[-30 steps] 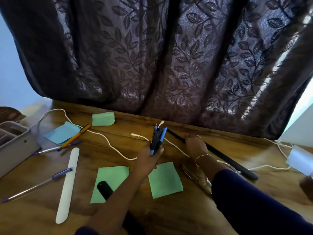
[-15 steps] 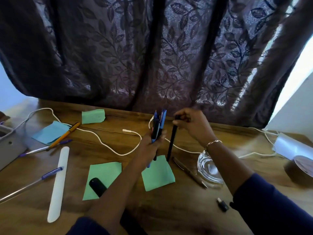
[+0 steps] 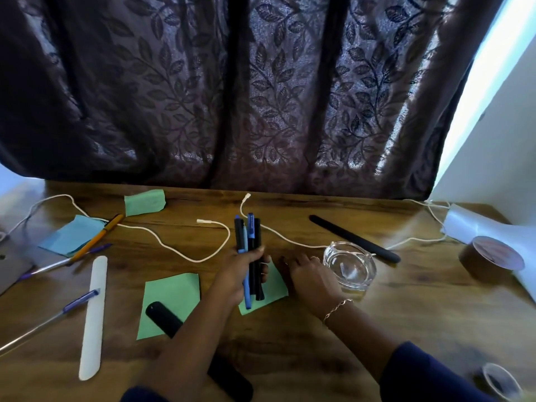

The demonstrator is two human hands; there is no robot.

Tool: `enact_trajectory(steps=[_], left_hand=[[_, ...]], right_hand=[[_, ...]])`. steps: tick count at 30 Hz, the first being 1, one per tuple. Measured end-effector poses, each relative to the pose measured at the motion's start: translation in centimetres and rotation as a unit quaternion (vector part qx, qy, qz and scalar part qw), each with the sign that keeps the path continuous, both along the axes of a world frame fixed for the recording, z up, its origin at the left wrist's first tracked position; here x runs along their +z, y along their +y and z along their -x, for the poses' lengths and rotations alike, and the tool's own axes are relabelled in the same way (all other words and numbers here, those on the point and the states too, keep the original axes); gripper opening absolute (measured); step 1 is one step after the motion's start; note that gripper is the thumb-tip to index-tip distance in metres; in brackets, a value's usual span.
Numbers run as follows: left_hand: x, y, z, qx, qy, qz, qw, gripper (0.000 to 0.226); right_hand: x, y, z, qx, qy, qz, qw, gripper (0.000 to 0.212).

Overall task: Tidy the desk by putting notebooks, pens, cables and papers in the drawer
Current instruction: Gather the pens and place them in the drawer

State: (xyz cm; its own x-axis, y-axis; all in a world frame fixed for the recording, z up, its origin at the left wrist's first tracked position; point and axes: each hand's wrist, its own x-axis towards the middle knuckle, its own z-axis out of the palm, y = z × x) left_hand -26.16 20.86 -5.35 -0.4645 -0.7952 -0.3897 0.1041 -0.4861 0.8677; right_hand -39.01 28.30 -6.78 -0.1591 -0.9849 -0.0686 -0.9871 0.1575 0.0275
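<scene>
My left hand (image 3: 236, 275) grips a bundle of several blue and black pens (image 3: 250, 250), held upright above a green sticky note (image 3: 274, 288). My right hand (image 3: 309, 275) rests low on the desk between that note and a glass ashtray (image 3: 352, 266), its fingers lying on the wood; whatever is beneath it is hidden. A white cable (image 3: 179, 249) snakes across the desk. An orange pen (image 3: 97, 242) lies on a blue note (image 3: 71, 235), and two purple pens (image 3: 65, 262) (image 3: 58, 313) lie at the left. Two more green notes (image 3: 171, 300) (image 3: 145, 201) lie on the desk.
A long black stick (image 3: 353, 239) lies behind the ashtray, a white flat stick (image 3: 94, 314) at the left, a black object (image 3: 162, 314) under my left forearm. A tape roll (image 3: 493, 256), rolled white paper (image 3: 475, 224) and a small cup (image 3: 499, 382) stand at the right. A dark curtain hangs behind.
My right hand lifted a black pen, which now stands in my left hand's bundle. The right hand then dropped to the desk beside the ashtray.
</scene>
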Motion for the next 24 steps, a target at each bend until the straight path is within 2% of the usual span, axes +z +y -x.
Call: enact_trajectory(steps=[4, 6, 9, 11, 15, 18, 21, 23, 24], left_hand=[[0.1, 0.8, -0.5, 0.008, -0.005, -0.068, 0.998, 0.008], [0.0, 1.2, -0.7, 0.012, -0.007, -0.083, 0.996, 0.004], [0.1, 2.3, -0.4, 0.000, 0.005, -0.106, 0.994, 0.005], [0.4, 3.6, 0.4, -0.025, 0.004, -0.116, 0.993, 0.008], [1.2, 6.5, 2.3, -0.070, 0.048, -0.139, 0.987, 0.015], [1.5, 8.5, 3.8, -0.089, 0.073, -0.123, 0.986, 0.015], [1.8, 11.0, 5.8, -0.087, 0.079, -0.116, 0.986, 0.011], [2.1, 12.5, 7.2, -0.091, 0.080, -0.099, 0.988, 0.015], [2.3, 13.3, 8.0, -0.106, 0.079, -0.079, 0.988, 0.018]], right_hand=[[0.2, 0.8, 0.2, 0.002, 0.016, 0.041, 0.999, 0.033], [1.0, 1.6, 0.4, 0.030, -0.004, 0.115, 0.993, 0.029], [2.2, 3.4, 1.1, 0.149, -0.022, 0.259, 0.954, 0.025], [2.5, 4.6, 1.7, 0.210, -0.030, 0.308, 0.928, 0.018], [1.8, 6.6, 2.9, 0.306, -0.026, 0.335, 0.891, 0.011], [1.0, 8.3, 4.4, 0.326, -0.031, 0.359, 0.874, 0.008], [0.8, 11.2, 5.6, 0.296, -0.097, 0.388, 0.868, 0.016], [1.0, 13.3, 6.4, 0.163, -0.222, 0.409, 0.870, 0.020], [1.4, 14.5, 7.0, 0.082, -0.315, 0.399, 0.857, 0.021]])
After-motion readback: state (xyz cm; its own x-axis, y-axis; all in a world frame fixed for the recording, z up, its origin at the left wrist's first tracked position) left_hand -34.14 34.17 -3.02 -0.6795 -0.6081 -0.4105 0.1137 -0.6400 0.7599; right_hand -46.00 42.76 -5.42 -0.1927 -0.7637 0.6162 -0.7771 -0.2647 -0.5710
